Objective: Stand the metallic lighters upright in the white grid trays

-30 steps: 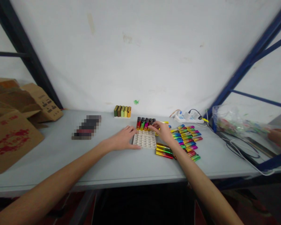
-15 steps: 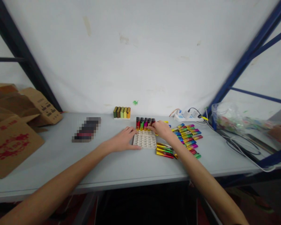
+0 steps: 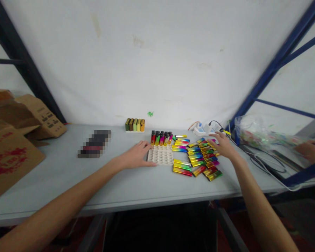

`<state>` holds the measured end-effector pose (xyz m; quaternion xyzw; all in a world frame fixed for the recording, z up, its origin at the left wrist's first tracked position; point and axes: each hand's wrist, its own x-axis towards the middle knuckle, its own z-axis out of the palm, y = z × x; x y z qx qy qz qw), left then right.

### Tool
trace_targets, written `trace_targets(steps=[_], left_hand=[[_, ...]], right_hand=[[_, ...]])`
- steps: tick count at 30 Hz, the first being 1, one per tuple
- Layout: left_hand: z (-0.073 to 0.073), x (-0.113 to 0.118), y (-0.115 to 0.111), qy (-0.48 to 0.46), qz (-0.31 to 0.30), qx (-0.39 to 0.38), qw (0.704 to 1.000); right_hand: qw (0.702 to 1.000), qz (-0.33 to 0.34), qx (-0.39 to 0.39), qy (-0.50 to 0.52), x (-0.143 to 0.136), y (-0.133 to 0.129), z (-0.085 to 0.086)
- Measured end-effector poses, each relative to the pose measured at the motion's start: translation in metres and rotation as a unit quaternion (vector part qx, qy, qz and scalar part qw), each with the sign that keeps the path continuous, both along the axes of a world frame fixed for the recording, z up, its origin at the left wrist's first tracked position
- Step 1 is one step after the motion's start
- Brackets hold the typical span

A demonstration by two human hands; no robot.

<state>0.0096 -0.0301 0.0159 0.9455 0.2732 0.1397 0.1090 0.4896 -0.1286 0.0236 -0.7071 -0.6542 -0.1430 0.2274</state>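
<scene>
A white tray (image 3: 160, 156) with rows of round holes lies on the table, and several lighters (image 3: 161, 138) with black tops stand upright along its far end. My left hand (image 3: 135, 156) grips the tray's left side, thumb along the front corner and fingers toward the back. To the right, many shiny multicoloured lighters (image 3: 195, 156) lie flat in loose rows. My right hand (image 3: 222, 145) is above the right side of these lighters, fingers apart, with nothing seen in it.
Another filled block of lighters (image 3: 135, 125) stands near the wall. Cardboard boxes (image 3: 13, 159) are at left, beside a blurred dark object (image 3: 95, 143). A power strip (image 3: 203, 130), cables, a plastic bag (image 3: 249, 129) and a blue frame post stand right. Another person's hand (image 3: 311, 150) shows far right.
My right hand has left the upright lighters in the tray and moved right, over the lying lighters, its fingers now spread. My left hand stays at the tray. The view has shifted slightly.
</scene>
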Motion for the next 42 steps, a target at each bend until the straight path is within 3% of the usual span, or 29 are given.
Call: trace_targets(steps=[2,5,9,22,30,36,42], left_hand=[[-0.001,0.000,0.000,-0.006,0.008,-0.008,1.000],[-0.002,0.002,-0.001,-0.019,0.017,-0.024,0.999],[-0.002,0.004,0.000,-0.034,0.022,-0.029,0.999],[0.006,0.000,0.001,-0.049,0.017,-0.038,0.998],[0.003,-0.002,0.002,-0.040,0.023,-0.054,0.997],[0.003,-0.003,0.002,-0.028,0.025,-0.061,0.997],[0.003,-0.005,0.003,-0.026,0.021,-0.057,0.998]], right_hand=[[1.000,-0.015,-0.024,0.006,0.021,-0.005,-0.018],[0.997,0.006,-0.071,0.043,0.031,-0.010,-0.038],[0.994,0.039,-0.074,0.076,0.028,-0.012,-0.047],[0.994,0.044,-0.067,0.080,0.012,-0.031,-0.028],[0.997,-0.010,-0.034,0.071,0.024,-0.059,-0.024],[0.981,-0.020,-0.089,0.173,0.020,-0.087,-0.027],[0.984,-0.053,-0.097,0.141,0.005,-0.068,-0.025]])
